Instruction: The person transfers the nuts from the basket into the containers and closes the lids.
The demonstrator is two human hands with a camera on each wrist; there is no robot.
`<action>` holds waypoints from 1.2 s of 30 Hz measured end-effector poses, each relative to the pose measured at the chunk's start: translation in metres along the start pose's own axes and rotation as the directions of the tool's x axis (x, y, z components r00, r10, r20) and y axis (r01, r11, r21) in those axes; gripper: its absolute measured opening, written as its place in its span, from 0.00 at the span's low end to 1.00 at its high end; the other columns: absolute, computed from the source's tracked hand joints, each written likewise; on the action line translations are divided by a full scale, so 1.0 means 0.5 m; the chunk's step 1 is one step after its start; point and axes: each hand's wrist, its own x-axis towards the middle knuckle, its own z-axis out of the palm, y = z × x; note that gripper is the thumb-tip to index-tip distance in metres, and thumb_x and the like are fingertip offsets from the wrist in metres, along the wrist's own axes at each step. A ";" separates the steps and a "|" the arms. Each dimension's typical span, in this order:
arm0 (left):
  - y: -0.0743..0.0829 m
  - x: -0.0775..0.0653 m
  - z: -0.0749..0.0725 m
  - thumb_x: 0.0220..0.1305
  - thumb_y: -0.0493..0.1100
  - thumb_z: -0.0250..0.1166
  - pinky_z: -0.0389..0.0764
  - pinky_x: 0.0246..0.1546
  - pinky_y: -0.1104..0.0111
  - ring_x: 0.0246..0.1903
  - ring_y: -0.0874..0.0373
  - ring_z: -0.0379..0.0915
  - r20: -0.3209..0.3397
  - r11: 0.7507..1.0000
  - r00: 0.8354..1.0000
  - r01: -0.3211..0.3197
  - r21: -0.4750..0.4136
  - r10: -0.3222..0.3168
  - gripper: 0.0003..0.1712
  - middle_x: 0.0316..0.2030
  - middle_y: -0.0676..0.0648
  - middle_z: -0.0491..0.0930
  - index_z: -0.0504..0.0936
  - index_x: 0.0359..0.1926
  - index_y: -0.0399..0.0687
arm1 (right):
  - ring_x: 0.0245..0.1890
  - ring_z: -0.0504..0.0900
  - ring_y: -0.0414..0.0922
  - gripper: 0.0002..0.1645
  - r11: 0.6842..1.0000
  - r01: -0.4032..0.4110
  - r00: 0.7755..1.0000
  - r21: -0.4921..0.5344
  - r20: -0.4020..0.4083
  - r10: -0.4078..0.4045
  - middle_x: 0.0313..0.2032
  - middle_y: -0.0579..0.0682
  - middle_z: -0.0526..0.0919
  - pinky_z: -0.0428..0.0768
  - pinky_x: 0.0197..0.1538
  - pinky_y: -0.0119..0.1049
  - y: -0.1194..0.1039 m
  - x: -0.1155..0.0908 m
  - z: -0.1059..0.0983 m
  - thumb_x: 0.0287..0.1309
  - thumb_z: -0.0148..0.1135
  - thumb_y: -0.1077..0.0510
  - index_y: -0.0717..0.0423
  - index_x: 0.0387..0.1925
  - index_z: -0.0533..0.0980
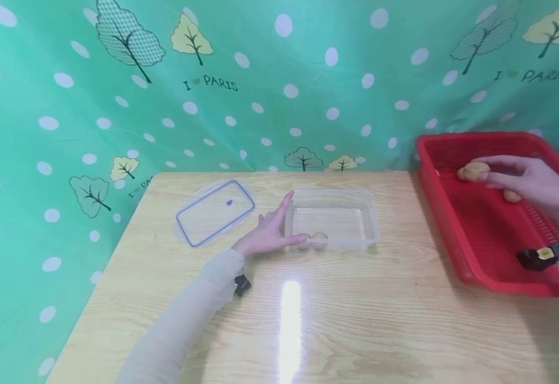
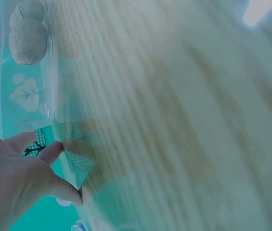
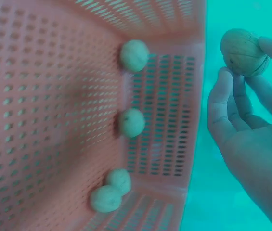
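Observation:
My right hand (image 1: 531, 178) is over the red basket (image 1: 466, 250) and pinches a walnut (image 3: 244, 50) between thumb and fingertips. Several more walnuts (image 3: 132, 123) lie along one side of the basket in the right wrist view. At the left end of a clear plastic container (image 1: 374, 213), my left hand (image 1: 272, 229) rests with its fingers spread, the thumb along the front rim. Two walnuts (image 1: 319, 237) sit inside that container at its front left, partly behind the front wall and thumb; the left wrist view shows them (image 2: 28, 41) through the plastic.
A clear lid (image 1: 212, 216) with a blue seal lies on the wooden table (image 1: 380, 320), left of the container. Behind the table hangs a green curtain (image 1: 260, 80) with dots and trees. The basket stands at the table's right side.

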 end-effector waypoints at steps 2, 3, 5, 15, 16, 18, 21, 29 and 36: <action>0.000 0.002 0.001 0.58 0.66 0.65 0.24 0.63 0.38 0.70 0.32 0.35 0.001 1.000 1.000 -0.001 0.002 0.001 0.64 0.75 0.51 0.34 0.24 0.75 0.64 | 0.25 0.78 0.45 0.35 1.000 0.002 1.000 0.029 -0.002 -0.002 0.36 0.30 0.81 0.80 0.27 0.33 -0.009 -0.006 -0.003 0.60 0.66 0.51 0.49 0.68 0.67; 0.000 0.002 0.001 0.58 0.66 0.65 0.24 0.63 0.38 0.70 0.32 0.35 0.002 1.000 1.000 0.001 0.005 -0.001 0.64 0.75 0.51 0.34 0.24 0.75 0.65 | 0.23 0.78 0.47 0.36 1.000 0.000 1.000 0.031 -0.006 0.000 0.36 0.32 0.81 0.80 0.27 0.33 -0.015 -0.008 -0.004 0.60 0.66 0.51 0.49 0.68 0.66; 0.001 0.001 0.001 0.57 0.66 0.64 0.24 0.63 0.39 0.70 0.33 0.35 0.005 1.000 1.000 0.000 0.003 0.000 0.64 0.75 0.51 0.34 0.24 0.75 0.65 | 0.21 0.77 0.46 0.33 0.999 0.011 1.000 0.036 -0.021 -0.010 0.33 0.35 0.82 0.79 0.26 0.32 -0.025 -0.011 -0.004 0.62 0.64 0.50 0.49 0.67 0.67; 0.001 -0.003 0.000 0.58 0.65 0.65 0.24 0.63 0.37 0.71 0.36 0.36 0.002 1.000 1.000 0.005 0.001 -0.005 0.64 0.75 0.50 0.37 0.24 0.75 0.66 | 0.14 0.71 0.45 0.28 0.992 0.020 1.000 0.121 0.014 -0.022 0.24 0.46 0.77 0.75 0.17 0.35 -0.098 -0.020 0.007 0.64 0.62 0.49 0.42 0.64 0.68; 0.001 -0.002 0.000 0.58 0.65 0.65 0.24 0.63 0.37 0.71 0.35 0.36 0.002 1.000 1.000 0.001 0.001 -0.001 0.64 0.75 0.50 0.37 0.24 0.75 0.65 | 0.13 0.71 0.45 0.29 0.993 0.019 1.000 0.114 0.018 -0.021 0.26 0.45 0.79 0.75 0.17 0.35 -0.106 -0.022 0.008 0.64 0.62 0.49 0.42 0.65 0.69; 0.002 -0.001 0.000 0.57 0.66 0.65 0.25 0.63 0.37 0.71 0.35 0.37 0.003 1.000 1.000 0.000 0.003 0.000 0.64 0.75 0.50 0.37 0.24 0.75 0.66 | 0.13 0.71 0.46 0.30 0.994 0.002 1.000 0.105 0.027 -0.004 0.30 0.43 0.82 0.74 0.16 0.36 -0.119 -0.026 0.009 0.62 0.63 0.48 0.40 0.65 0.69; 0.001 0.002 0.001 0.57 0.67 0.64 0.25 0.62 0.36 0.70 0.36 0.37 0.005 1.000 1.000 -0.002 0.006 0.002 0.64 0.75 0.50 0.37 0.24 0.75 0.67 | 0.14 0.72 0.47 0.30 0.995 -0.016 0.999 0.095 0.034 0.013 0.33 0.40 0.83 0.73 0.16 0.37 -0.135 -0.031 0.012 0.61 0.64 0.46 0.38 0.65 0.70; -0.002 0.002 0.000 0.57 0.67 0.64 0.26 0.62 0.35 0.70 0.35 0.38 0.002 1.000 1.000 -0.005 0.014 0.004 0.64 0.75 0.50 0.38 0.23 0.74 0.70 | 0.33 0.79 0.36 0.29 0.991 0.111 0.994 0.079 0.010 -0.112 0.43 0.29 0.80 0.77 0.28 0.28 -0.167 -0.030 0.040 0.64 0.62 0.50 0.44 0.66 0.69; -0.001 0.005 0.003 0.57 0.66 0.65 0.26 0.62 0.35 0.70 0.35 0.40 -0.001 1.000 1.000 0.000 0.025 0.000 0.64 0.75 0.50 0.38 0.23 0.74 0.68 | 0.48 0.76 0.34 0.28 0.972 0.213 0.976 0.097 0.034 -0.217 0.49 0.36 0.80 0.73 0.43 0.19 -0.193 -0.034 0.062 0.65 0.61 0.52 0.48 0.65 0.70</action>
